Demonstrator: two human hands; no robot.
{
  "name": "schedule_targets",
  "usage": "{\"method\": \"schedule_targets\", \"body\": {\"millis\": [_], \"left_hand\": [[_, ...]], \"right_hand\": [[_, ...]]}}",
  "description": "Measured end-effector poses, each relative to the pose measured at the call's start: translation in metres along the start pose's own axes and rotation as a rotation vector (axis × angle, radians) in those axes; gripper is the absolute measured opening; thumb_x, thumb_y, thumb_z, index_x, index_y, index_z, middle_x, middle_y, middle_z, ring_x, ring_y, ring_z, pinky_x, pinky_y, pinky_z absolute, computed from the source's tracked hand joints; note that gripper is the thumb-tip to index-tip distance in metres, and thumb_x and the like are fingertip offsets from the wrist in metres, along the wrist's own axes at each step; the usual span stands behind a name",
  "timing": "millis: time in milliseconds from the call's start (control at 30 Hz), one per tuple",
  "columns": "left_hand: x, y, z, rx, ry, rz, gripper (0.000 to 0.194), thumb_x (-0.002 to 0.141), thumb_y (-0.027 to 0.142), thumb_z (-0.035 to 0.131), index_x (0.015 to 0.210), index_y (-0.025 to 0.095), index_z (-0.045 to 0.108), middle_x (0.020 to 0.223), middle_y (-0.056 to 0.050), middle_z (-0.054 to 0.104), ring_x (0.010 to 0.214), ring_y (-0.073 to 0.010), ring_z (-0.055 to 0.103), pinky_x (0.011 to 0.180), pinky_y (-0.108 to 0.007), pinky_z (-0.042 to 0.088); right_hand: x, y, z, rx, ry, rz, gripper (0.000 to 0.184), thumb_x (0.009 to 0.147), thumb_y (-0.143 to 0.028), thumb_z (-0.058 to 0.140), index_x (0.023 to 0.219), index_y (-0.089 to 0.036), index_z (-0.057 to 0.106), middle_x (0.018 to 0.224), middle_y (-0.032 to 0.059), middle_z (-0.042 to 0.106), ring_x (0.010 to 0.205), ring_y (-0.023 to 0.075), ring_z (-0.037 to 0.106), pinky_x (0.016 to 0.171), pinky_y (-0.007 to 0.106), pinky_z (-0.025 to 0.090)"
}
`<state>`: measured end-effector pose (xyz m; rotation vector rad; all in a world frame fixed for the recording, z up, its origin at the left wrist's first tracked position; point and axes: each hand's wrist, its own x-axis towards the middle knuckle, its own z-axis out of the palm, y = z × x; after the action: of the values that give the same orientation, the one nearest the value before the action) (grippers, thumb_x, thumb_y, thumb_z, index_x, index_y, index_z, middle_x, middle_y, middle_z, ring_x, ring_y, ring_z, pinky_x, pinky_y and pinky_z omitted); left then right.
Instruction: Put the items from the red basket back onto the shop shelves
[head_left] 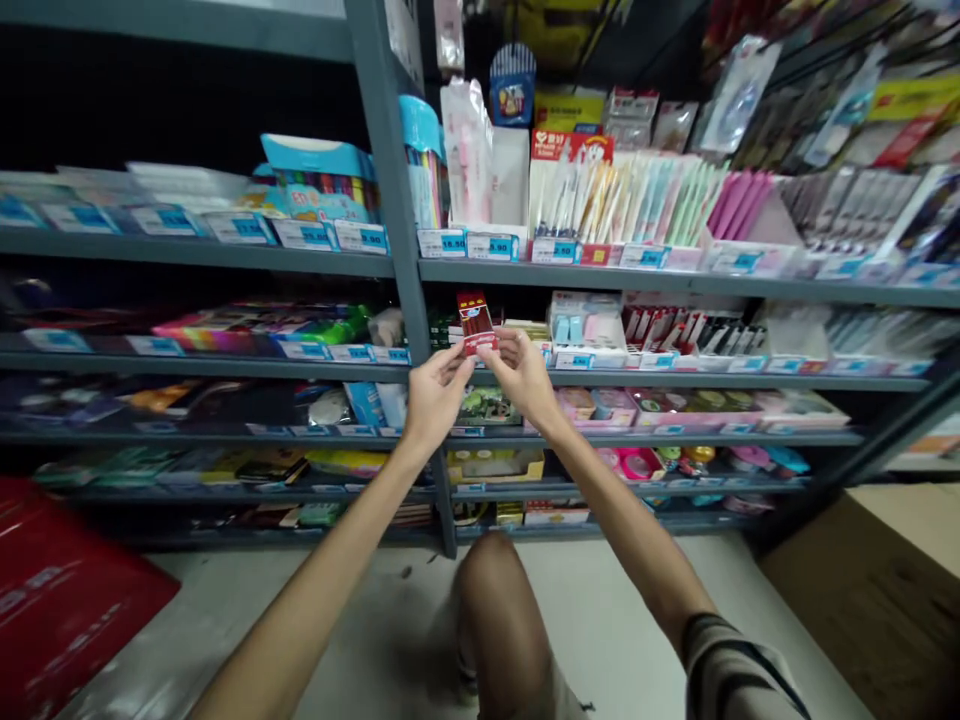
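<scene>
A small red box (477, 324) with a dark striped front and a blue-and-white label is held upright between my two hands, just before the middle shelf. My left hand (437, 398) pinches its lower left corner between thumb and fingers. On the other side, my right hand (525, 376) grips the lower right edge, its thumb on the front. What the box contains is too small to make out. Behind it, the shelf holds a white tray of packets (585, 325) and rows of slim red and black packets (660, 328).
Grey shelving (409, 200) spans the view, its upright post left of my hands. Packed pens (630, 200) line the shelf above. A red box (67, 600) stands at lower left, a cardboard carton (862, 580) at lower right. My knee (499, 600) is below my hands.
</scene>
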<state>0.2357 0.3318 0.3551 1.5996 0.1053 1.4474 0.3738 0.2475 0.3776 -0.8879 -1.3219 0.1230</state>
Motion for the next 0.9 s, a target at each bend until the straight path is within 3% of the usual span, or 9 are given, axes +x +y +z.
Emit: {"method": "schedule_targets", "body": {"millis": [133,267,367,500,733,900], "left_hand": [[0.061,-0.007,-0.002,0.073,-0.038,0.082,0.06,0.095,0.05,0.083,0.138,0.008,0.081,0.134,-0.019,0.081,0.119,-0.0327,0.079,0.111,-0.048,0.064],[0.089,-0.014,-0.004,0.395,-0.018,0.136,0.04,0.101,0.029,0.071,0.135,0.01,0.083,0.128,-0.018,0.079,0.115,-0.0305,0.077,0.108,-0.046,0.063],[0.088,-0.022,-0.001,0.602,0.07,0.116,0.036,0.102,0.019,0.069,0.133,0.008,0.084,0.135,-0.021,0.074,0.128,-0.032,0.073,0.118,-0.045,0.057],[0.078,-0.031,0.006,0.646,0.134,0.054,0.039,0.108,0.018,0.06,0.141,0.011,0.08,0.145,-0.021,0.074,0.14,-0.0337,0.069,0.128,-0.047,0.048],[0.073,-0.023,0.021,0.652,0.287,-0.095,0.033,0.11,0.018,0.058,0.129,0.012,0.083,0.127,-0.019,0.084,0.119,-0.0331,0.079,0.107,-0.038,0.056],[0.069,-0.021,0.03,0.63,0.371,-0.152,0.029,0.11,0.018,0.059,0.126,0.015,0.084,0.128,-0.016,0.084,0.121,-0.0299,0.078,0.106,-0.034,0.054]], "right_hand": [[0.044,0.007,-0.012,-0.329,0.012,-0.113,0.066,0.098,-0.074,0.077,0.134,-0.019,0.076,0.117,0.0125,0.079,0.102,0.0272,0.076,0.101,0.045,0.063],[0.071,0.02,-0.021,-0.676,0.072,-0.17,0.049,0.105,-0.057,0.076,0.13,-0.015,0.084,0.124,0.0178,0.073,0.119,0.034,0.07,0.114,0.051,0.055],[0.08,0.035,-0.02,-0.825,0.03,-0.127,0.037,0.105,-0.042,0.077,0.13,-0.015,0.086,0.136,0.0196,0.072,0.13,0.0375,0.064,0.12,0.055,0.049],[0.087,0.052,-0.016,-0.891,-0.053,-0.104,0.034,0.104,-0.036,0.078,0.132,-0.019,0.085,0.146,0.0154,0.072,0.135,0.038,0.061,0.123,0.055,0.047],[0.096,0.059,-0.011,-0.945,-0.107,-0.117,0.039,0.106,-0.044,0.075,0.135,-0.02,0.084,0.144,0.0156,0.073,0.134,0.0401,0.06,0.12,0.056,0.048],[0.098,0.063,-0.01,-0.898,-0.079,-0.139,0.04,0.102,-0.042,0.076,0.129,-0.014,0.086,0.14,0.0169,0.075,0.131,0.0402,0.063,0.122,0.056,0.048]]}}
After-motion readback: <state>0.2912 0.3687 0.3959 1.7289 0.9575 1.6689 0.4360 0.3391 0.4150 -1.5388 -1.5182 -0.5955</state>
